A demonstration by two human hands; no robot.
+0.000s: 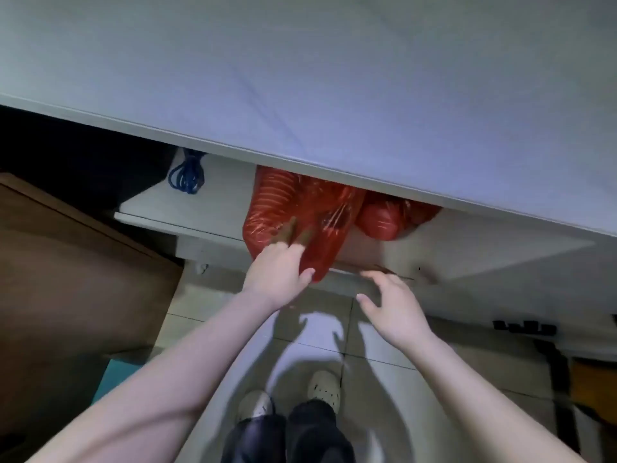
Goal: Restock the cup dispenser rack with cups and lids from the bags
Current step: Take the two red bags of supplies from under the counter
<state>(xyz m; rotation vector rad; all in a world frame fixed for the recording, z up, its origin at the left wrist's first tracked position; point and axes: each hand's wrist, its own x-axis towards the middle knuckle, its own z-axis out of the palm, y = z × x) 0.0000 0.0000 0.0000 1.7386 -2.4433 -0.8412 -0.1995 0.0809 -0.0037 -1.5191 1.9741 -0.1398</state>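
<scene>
Barely started here: the red bag of stacked cups [300, 208] is on the shelf [187, 208] under the counter [334, 78], left hand [278, 272] reaching into it (grip's blurry, can't tell), right hand [392, 307] spread empty beside it, dispenser rack nowhere in view.
</scene>
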